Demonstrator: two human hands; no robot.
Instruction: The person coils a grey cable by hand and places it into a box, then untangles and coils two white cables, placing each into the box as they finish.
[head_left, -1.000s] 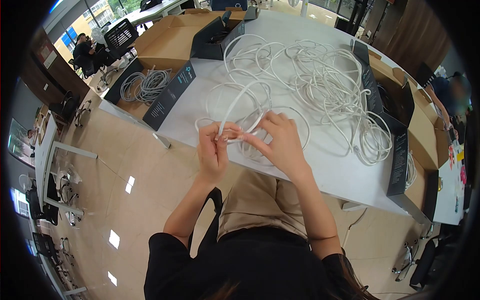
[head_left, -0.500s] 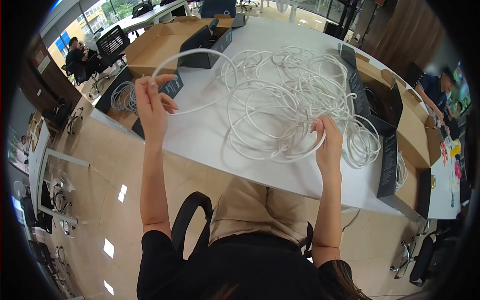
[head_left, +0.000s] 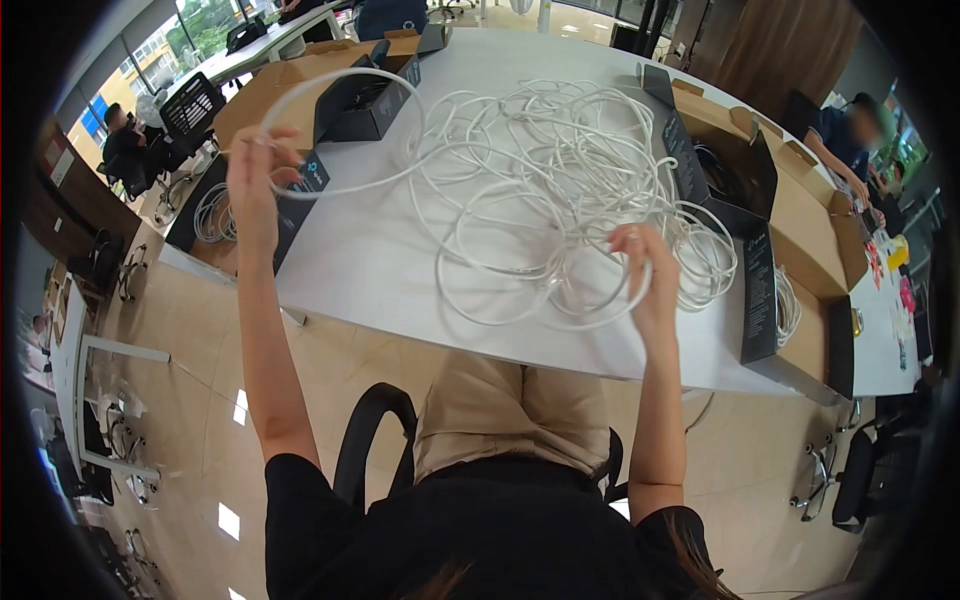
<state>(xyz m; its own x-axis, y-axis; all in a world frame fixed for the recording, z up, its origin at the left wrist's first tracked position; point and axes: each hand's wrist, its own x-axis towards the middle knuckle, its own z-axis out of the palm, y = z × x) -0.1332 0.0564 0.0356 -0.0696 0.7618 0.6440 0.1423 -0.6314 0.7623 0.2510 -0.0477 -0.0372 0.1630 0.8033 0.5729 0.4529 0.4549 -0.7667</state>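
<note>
A big tangle of white cable (head_left: 540,170) lies spread over the white table (head_left: 360,260). My left hand (head_left: 250,185) is raised at the left and grips one end of a cable strand that arcs up over the dark boxes. My right hand (head_left: 645,275) is held up at the right, closed on the same white cable where it loops near the table's front edge. The strand runs between both hands through the tangle.
Open cardboard cartons with dark boxes (head_left: 365,95) stand at the back left and along the right side (head_left: 760,230). A coiled cable bundle (head_left: 212,212) lies in a left box. People sit at the far left (head_left: 125,145) and far right (head_left: 850,135). Office chairs stand around.
From pinching the cable together in front of me, my hands have spread wide apart, the left going up and left, the right going right, stretching a strand out of the tangle.
</note>
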